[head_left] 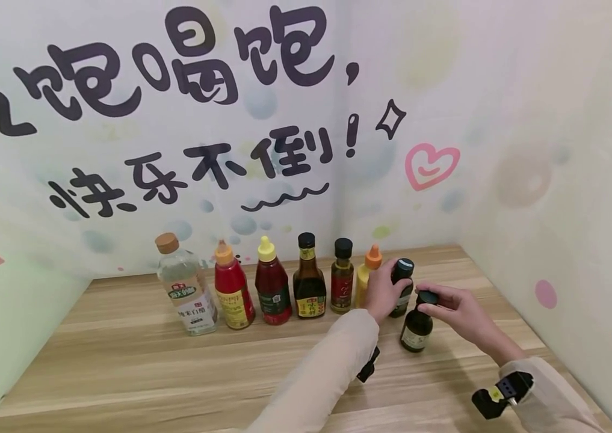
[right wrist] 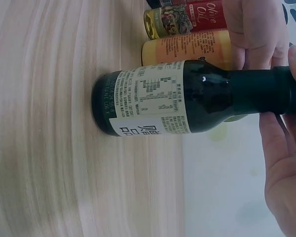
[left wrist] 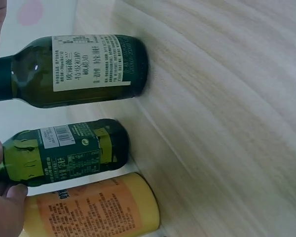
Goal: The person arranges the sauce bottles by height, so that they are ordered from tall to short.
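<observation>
At the right end of a row of bottles, my left hand (head_left: pixel 384 291) grips a small dark green glass bottle (head_left: pixel 402 305) near its neck. My right hand (head_left: pixel 463 313) pinches a second dark green bottle (head_left: pixel 416 331) by its dark cap and neck, just in front and to the right. In the right wrist view this bottle (right wrist: pixel 153 98) shows a pale printed label, with thumb and fingers on opposite sides of the neck. The left wrist view shows the left-hand bottle (left wrist: pixel 64 153) between it and a yellow squeeze bottle (left wrist: pixel 93 212).
Leftward along the wall stand an olive oil bottle (head_left: pixel 342 282), a soy-coloured sauce bottle (head_left: pixel 309 288), two red squeeze bottles (head_left: pixel 272 291) and a clear white-vinegar bottle (head_left: pixel 189 294). Printed white sheets (head_left: pixel 500 120) border the wooden table (head_left: pixel 138 373) behind and at both sides.
</observation>
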### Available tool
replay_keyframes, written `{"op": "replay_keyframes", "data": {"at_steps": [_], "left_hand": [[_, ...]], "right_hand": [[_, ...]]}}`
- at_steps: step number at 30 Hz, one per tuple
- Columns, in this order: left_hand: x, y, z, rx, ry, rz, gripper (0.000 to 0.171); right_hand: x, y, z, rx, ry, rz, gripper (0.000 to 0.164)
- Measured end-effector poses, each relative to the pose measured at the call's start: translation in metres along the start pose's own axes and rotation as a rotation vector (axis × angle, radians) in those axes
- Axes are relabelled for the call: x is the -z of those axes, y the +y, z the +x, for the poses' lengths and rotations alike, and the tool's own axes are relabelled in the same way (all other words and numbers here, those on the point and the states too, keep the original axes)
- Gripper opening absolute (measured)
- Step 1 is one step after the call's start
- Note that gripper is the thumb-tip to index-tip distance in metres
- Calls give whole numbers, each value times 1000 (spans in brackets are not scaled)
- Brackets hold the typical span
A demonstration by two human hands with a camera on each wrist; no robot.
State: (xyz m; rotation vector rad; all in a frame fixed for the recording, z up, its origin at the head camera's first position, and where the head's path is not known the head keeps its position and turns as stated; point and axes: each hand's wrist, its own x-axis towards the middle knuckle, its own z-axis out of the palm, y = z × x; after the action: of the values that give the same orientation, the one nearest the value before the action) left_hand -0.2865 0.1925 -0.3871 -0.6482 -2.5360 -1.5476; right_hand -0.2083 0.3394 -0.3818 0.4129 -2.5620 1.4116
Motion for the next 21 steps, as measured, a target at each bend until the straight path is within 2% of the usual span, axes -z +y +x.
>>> {"op": "replay_keyframes", "data": {"at_steps": [4, 10, 16, 21], "left_hand": [[-1, 2, 1, -12, 10, 23, 29], [-1, 3, 4, 6, -12, 51, 32], [0, 0, 5, 3, -18, 43, 33], [1, 1, 4, -8, -23, 37, 35]], "right_hand": [[-2, 1, -1, 19, 8, 15, 40], [-4, 2, -2, 72, 17, 64, 40], [-5, 4, -3, 112, -17, 101, 42], [-5, 4, -6, 91, -22, 118, 44]]}}
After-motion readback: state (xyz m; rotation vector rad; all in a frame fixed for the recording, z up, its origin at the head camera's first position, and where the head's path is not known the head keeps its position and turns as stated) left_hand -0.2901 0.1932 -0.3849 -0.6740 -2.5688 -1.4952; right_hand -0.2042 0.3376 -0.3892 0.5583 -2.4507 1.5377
